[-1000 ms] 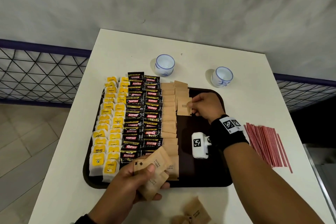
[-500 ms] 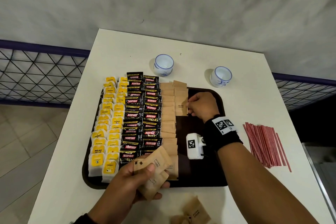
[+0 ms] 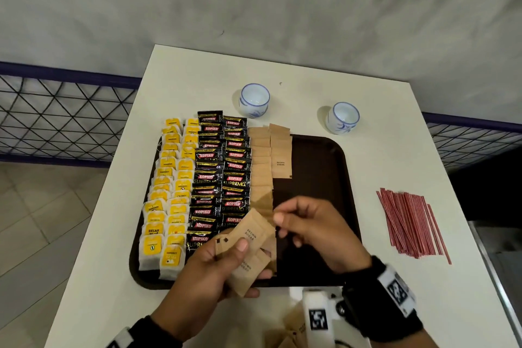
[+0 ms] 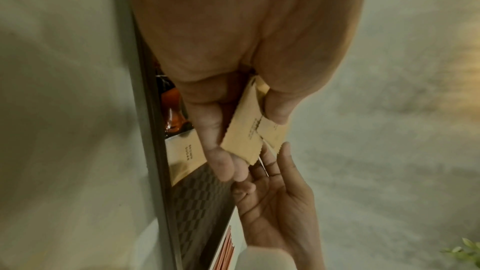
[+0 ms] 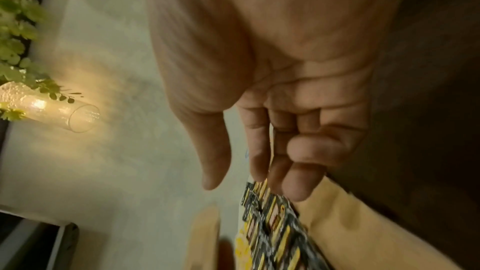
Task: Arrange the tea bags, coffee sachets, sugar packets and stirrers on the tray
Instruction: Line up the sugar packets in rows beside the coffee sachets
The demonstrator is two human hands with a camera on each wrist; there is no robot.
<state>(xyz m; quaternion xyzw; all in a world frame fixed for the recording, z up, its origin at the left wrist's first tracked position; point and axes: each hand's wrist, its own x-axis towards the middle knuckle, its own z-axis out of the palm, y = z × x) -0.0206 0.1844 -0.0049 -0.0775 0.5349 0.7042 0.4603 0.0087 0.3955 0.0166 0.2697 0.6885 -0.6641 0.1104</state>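
A dark brown tray [image 3: 316, 178] carries rows of yellow tea bags [image 3: 169, 178], black coffee sachets [image 3: 223, 169] and brown sugar packets [image 3: 261, 169]. A short second sugar column [image 3: 280, 162] lies at its far end. My left hand [image 3: 240, 251] grips a fan of sugar packets [image 3: 251, 237] over the tray's near edge; thumb and fingers pinch them [image 4: 244, 137] in the left wrist view. My right hand [image 3: 285, 227] is beside that fan, fingers loose and holding nothing [image 5: 254, 184], its fingertips [image 4: 284, 151] at the packets' edge. Red stirrers [image 3: 409, 223] lie on the table to the right.
Two small white-and-blue cups [image 3: 254, 99] [image 3: 343, 117] stand behind the tray. More loose sugar packets [image 3: 291, 330] lie on the white table [image 3: 395, 150] near its front edge. A mesh railing [image 3: 56, 121] runs at the left and right.
My right hand let go of a sugar packet on the second column at the tray's far end and drew back to the fan in my left hand. The left hand stayed put.
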